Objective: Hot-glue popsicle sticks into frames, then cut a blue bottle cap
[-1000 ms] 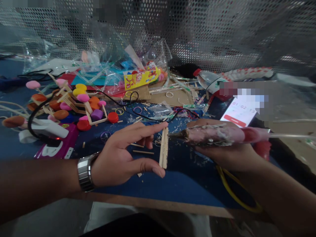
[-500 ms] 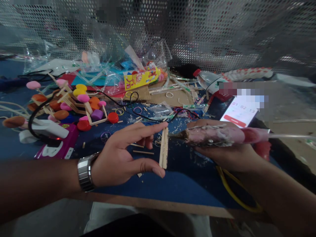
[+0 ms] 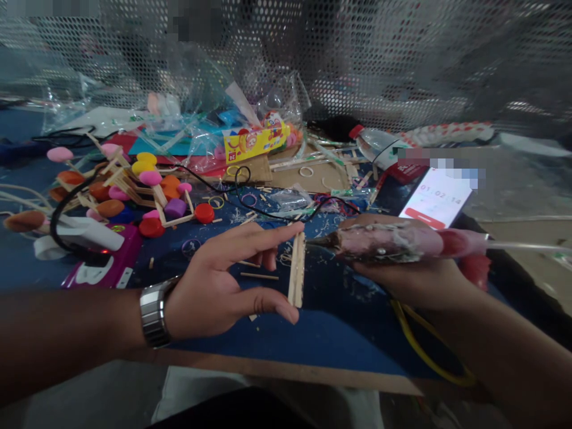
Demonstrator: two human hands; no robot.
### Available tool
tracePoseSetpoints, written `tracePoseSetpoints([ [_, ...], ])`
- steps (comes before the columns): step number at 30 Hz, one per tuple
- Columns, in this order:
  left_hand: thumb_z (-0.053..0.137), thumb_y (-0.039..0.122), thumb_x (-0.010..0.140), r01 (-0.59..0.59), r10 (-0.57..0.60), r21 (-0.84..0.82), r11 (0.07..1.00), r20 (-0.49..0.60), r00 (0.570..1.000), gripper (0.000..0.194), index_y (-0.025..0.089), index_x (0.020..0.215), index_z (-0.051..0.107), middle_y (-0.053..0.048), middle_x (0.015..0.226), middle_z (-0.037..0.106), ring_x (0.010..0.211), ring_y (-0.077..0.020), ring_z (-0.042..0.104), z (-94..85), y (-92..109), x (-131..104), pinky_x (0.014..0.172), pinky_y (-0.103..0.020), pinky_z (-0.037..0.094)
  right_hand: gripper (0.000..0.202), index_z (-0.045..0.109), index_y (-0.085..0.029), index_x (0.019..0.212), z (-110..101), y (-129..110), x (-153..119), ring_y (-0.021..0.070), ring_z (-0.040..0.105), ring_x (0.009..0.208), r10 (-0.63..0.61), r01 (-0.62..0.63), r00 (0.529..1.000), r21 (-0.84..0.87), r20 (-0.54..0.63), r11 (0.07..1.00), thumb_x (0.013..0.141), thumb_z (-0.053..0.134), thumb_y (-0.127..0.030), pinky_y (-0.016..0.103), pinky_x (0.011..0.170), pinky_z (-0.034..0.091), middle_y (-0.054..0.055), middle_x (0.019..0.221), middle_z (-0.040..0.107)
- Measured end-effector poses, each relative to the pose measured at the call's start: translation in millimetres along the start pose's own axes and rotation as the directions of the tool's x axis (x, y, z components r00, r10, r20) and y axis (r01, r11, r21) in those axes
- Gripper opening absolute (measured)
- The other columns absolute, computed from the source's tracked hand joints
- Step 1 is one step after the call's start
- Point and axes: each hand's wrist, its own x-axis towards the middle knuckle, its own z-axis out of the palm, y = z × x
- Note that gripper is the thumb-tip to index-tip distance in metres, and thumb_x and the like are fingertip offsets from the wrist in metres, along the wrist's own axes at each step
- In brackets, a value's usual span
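Observation:
Between the thumb and forefinger of my left hand [image 3: 227, 277], a short piece of joined wooden sticks [image 3: 297, 271] is held upright by its two ends. My right hand [image 3: 402, 280] is wrapped round a pink glue gun [image 3: 384, 243] smeared with dried glue. Its dark nozzle points left and meets or nearly meets the right edge of the sticks, near their upper end. A clear glue stick [image 3: 522, 245] runs out of the back of the gun. Part of my right hand is hidden behind the gun.
Stick models with coloured knobs [image 3: 152, 185] stand at left, behind a purple power box [image 3: 111, 262]. A black cable [image 3: 268, 211] crosses the blue table [image 3: 322, 351]. Behind lie a yellow packet [image 3: 257, 140] and a bottle [image 3: 379, 143]. A lit phone [image 3: 435, 196] and yellow scissors-like loop [image 3: 424, 345] are right.
The glue gun's nozzle has shifted very slightly up and stays by the sticks. Both hands keep their grips. The phone's timer has advanced by one second.

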Motion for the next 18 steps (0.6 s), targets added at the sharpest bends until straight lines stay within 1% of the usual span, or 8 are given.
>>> tracePoseSetpoints([
  [6,0.095,0.042,0.068,-0.01,0.01,-0.001,1.0,0.008,1.0,0.082,0.03,0.144,0.066,-0.003,0.083,0.068,0.073,-0.0163,0.058,-0.3,-0.4,0.2,0.069,-0.028,0.054,0.052,0.077,-0.046,0.117,-1.8,2.9,-3.4,0.024,0.081,0.102,0.013,-0.012,1.0,-0.013,0.029,1.0,0.084,0.07,-0.007,0.035,0.093,0.067,-0.005,0.11,0.084],
  [9,0.095,0.042,0.068,-0.005,0.005,0.004,1.0,0.011,1.0,0.082,0.031,0.143,0.066,-0.003,0.083,0.068,0.072,-0.0166,0.058,-0.6,-0.2,0.6,0.068,-0.028,0.054,0.051,0.078,-0.046,0.116,-1.2,3.2,-2.7,0.0243,0.082,0.096,0.002,-0.002,1.0,-0.036,0.001,0.999,0.083,0.071,-0.008,0.036,0.089,0.067,-0.005,0.105,0.084],
  [12,0.095,0.042,0.068,-0.005,0.005,0.0,1.0,0.009,1.0,0.081,0.031,0.143,0.066,-0.004,0.083,0.068,0.072,-0.0167,0.058,-0.6,-0.1,0.9,0.068,-0.028,0.054,0.047,0.079,-0.046,0.112,-0.9,3.1,-1.5,0.0252,0.082,0.093,-0.005,0.004,1.0,-0.047,-0.021,0.999,0.082,0.072,-0.01,0.036,0.086,0.068,-0.005,0.095,0.084],
  [16,0.095,0.041,0.068,-0.014,0.014,-0.001,1.0,0.002,1.0,0.081,0.03,0.143,0.066,-0.003,0.082,0.067,0.073,-0.0163,0.058,-0.1,-0.2,1.1,0.068,-0.028,0.054,0.038,0.081,-0.044,0.109,-0.9,3.9,-1.2,0.0269,0.082,0.093,0.021,-0.022,1.0,-0.016,-0.023,1.0,0.085,0.072,-0.016,0.038,0.087,0.068,-0.003,0.089,0.084],
  [18,0.095,0.041,0.068,-0.019,0.019,-0.005,1.0,0.002,1.0,0.082,0.029,0.143,0.066,-0.003,0.082,0.067,0.074,-0.016,0.058,0.3,-0.2,1.2,0.068,-0.027,0.054,0.037,0.082,-0.043,0.108,-0.9,4.5,-1.2,0.0265,0.082,0.094,0.026,-0.027,0.999,-0.025,-0.027,0.999,0.085,0.071,-0.016,0.038,0.088,0.068,-0.002,0.089,0.084],
])
